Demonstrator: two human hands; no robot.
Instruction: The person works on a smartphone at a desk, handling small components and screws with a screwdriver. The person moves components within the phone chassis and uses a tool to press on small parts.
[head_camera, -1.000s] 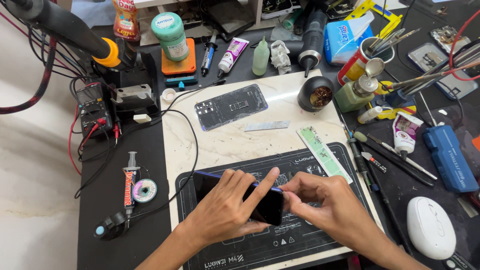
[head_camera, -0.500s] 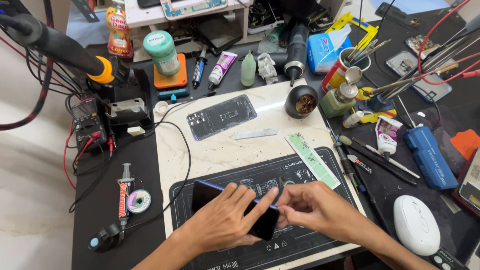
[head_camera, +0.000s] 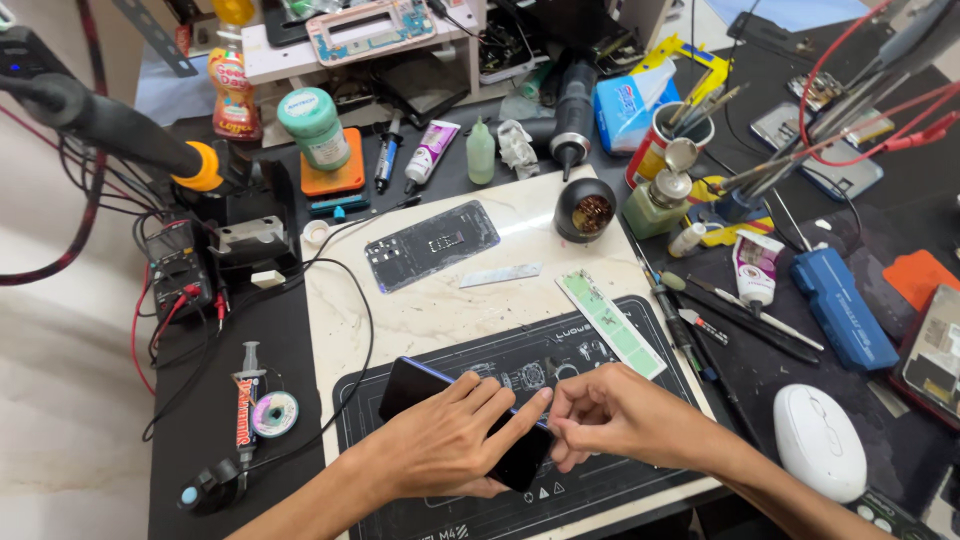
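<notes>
A dark smartphone (head_camera: 410, 386) with a blue edge lies face up on the black repair mat (head_camera: 560, 360). My left hand (head_camera: 445, 445) lies flat over the phone's right half, fingers spread and pressing it down. My right hand (head_camera: 610, 415) sits just to the right, fingertips pinched together at the phone's upper right edge; what it pinches is too small to make out. The two hands nearly touch at the fingertips.
A phone back cover (head_camera: 432, 245), a thin white strip (head_camera: 500, 275) and a green strip (head_camera: 610, 322) lie on the marble slab (head_camera: 430, 310). A round brass-wool tip cleaner (head_camera: 585, 210), bottles, tubes, tools, a white mouse (head_camera: 818, 440) and a blue case (head_camera: 835, 305) crowd the right.
The view has tilted up and shifted, so the bench sits lower and more of the back shelf shows. Both hands stay on the phone, my right fingertips closing tighter at its edge.
</notes>
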